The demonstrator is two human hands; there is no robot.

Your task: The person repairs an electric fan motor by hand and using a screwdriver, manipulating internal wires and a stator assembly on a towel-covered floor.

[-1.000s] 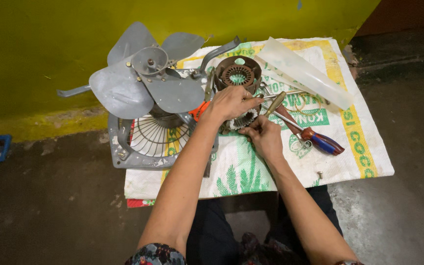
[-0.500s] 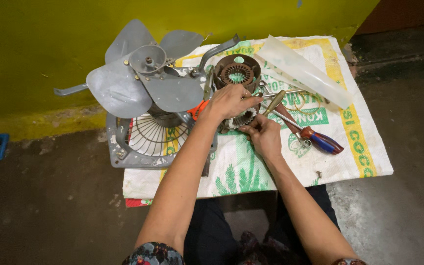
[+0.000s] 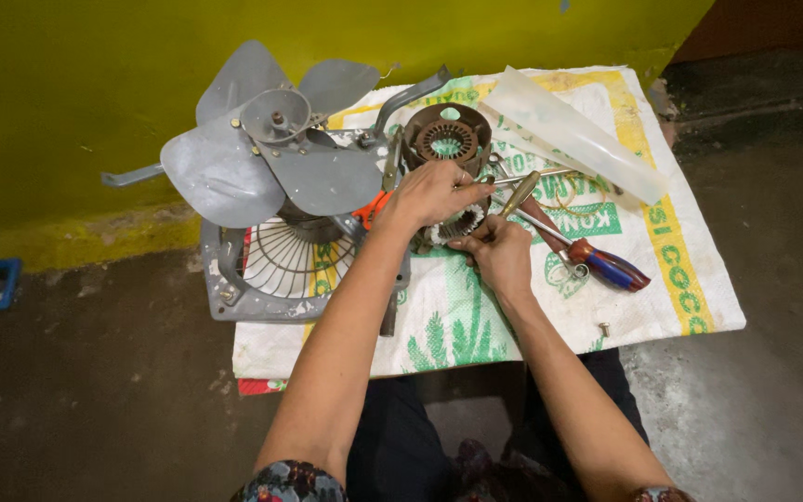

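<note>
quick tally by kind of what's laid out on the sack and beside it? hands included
Hands: 2, left hand and right hand, both on the motor part
Motor parts: 2, that one and the round stator
Fan blade assembly: 1
Grille frame: 1
Screwdrivers: 2, brown-handled screwdriver, red-and-blue screwdriver
Clear plastic sheet: 1
Total: 9
</note>
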